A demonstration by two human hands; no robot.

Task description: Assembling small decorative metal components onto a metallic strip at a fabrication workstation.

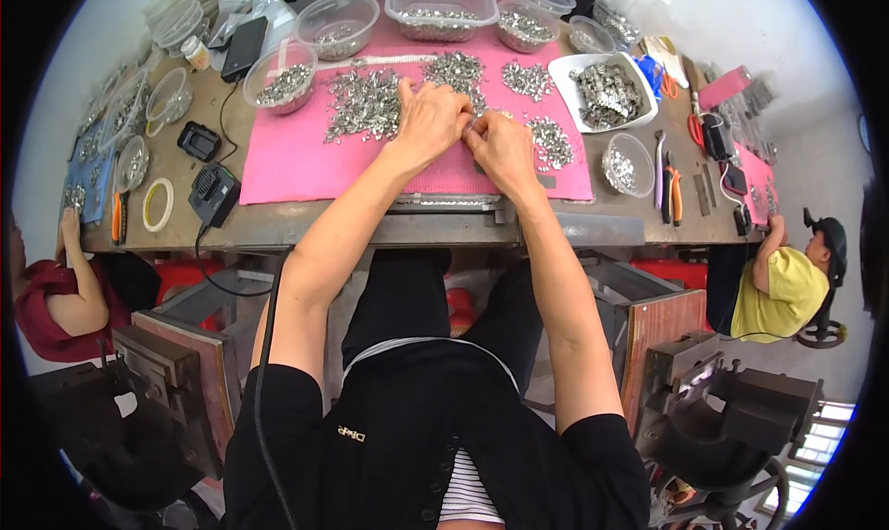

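Metal pieces (364,104) in heaps on pink mat (296,164).
We see left hand (431,121) and right hand (501,152) curled, close together beside the heaps; we can't tell what they pinch.

A brown workbench (294,217) carries a pink mat (278,164); right of it lie a clear round tub (630,166) and orange-handled pliers (677,197), left of it a pale ring (146,208)

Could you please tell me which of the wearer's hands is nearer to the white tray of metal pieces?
Right. The right hand is to the left of the white tray; the left hand is farther left, on the right hand's far side from it.
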